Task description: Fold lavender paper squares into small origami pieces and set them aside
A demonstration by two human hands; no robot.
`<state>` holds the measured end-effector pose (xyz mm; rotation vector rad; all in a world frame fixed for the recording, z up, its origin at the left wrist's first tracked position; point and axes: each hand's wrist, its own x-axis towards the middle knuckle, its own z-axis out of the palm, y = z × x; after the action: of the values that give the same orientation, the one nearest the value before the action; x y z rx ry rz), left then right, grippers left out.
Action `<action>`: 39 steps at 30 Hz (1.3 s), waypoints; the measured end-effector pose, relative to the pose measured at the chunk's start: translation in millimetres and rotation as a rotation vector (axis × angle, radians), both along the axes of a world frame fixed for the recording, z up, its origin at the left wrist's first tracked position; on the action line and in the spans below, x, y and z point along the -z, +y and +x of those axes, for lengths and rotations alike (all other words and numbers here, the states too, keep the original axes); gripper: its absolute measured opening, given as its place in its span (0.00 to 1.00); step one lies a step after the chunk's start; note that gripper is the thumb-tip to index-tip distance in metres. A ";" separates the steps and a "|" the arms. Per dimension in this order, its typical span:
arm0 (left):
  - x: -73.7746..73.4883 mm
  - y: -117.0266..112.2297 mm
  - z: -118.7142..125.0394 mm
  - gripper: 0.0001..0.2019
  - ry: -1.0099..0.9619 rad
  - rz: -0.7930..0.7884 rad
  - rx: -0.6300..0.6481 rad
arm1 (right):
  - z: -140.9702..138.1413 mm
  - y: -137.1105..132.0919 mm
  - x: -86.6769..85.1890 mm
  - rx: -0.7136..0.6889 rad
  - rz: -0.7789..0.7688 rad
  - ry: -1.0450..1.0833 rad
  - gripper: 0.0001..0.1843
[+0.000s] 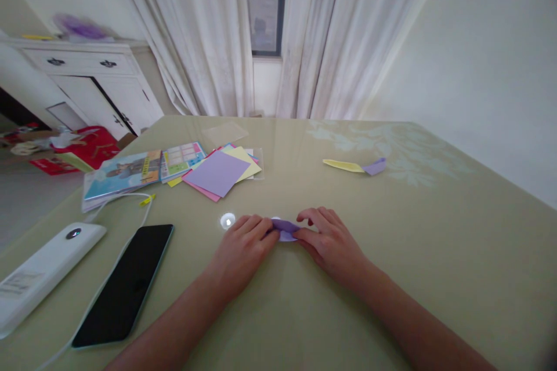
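Observation:
Between my two hands, near the middle of the table, is a small folded piece of purple paper (286, 225). My left hand (246, 246) is closed on its left end, the fingers curled over the paper. At the right end my right hand (328, 242) pinches the paper between thumb and a finger, its index finger raised and bent. Part of the paper is hidden under my fingers. Farther back to the right lies a folded paper strip (354, 167), yellow on its left part and purple at the tip.
Loose coloured paper sheets (220, 173) lie fanned at the back left, beside booklets (124, 177). A black phone (126, 284), a white power bank (47, 272) and a white cable (145, 211) occupy the left side. Curtains hang behind the table (435, 255).

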<state>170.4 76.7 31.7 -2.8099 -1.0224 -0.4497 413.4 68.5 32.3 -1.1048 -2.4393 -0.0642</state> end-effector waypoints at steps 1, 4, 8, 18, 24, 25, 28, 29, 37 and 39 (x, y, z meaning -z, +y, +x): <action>0.4 0.3 0.5 0.09 -0.002 0.000 -0.001 | 0.2 0.5 1.0 -0.007 -0.004 -0.001 0.07; 2.4 0.1 2.9 0.10 -0.030 -0.006 0.019 | -0.1 1.3 4.2 -0.026 -0.002 -0.001 0.08; 5.9 -0.6 4.4 0.08 -0.066 -0.008 0.026 | -0.7 1.5 4.6 -0.022 0.012 0.018 0.06; 10.0 1.5 3.7 0.08 -0.118 -0.037 0.027 | -9.3 -2.3 3.4 -0.023 -0.033 0.062 0.07; 10.8 2.1 3.8 0.05 -0.120 -0.025 0.006 | -11.6 -3.8 2.5 0.031 -0.061 0.046 0.05; 11.0 2.0 3.9 0.05 -0.120 -0.022 0.013 | -12.1 -3.7 2.9 0.026 -0.072 0.049 0.06; 10.6 1.4 4.2 0.06 -0.112 -0.014 0.018 | -13.9 -3.7 4.8 0.010 -0.072 0.061 0.06; 9.9 1.1 4.3 0.06 -0.104 -0.010 0.003 | -14.4 -3.9 5.4 0.009 -0.065 0.065 0.06; 4.8 -1.1 5.3 0.07 -0.147 0.022 -0.011 | -13.6 -4.7 4.5 0.055 -0.010 0.132 0.05; 5.2 -1.9 5.4 0.08 -0.200 0.022 -0.005 | -12.2 -4.9 2.0 0.045 -0.026 0.193 0.04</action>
<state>175.7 74.8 26.5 -2.7860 -1.0516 -0.7488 401.2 63.6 30.3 -1.1227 -2.2506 0.0575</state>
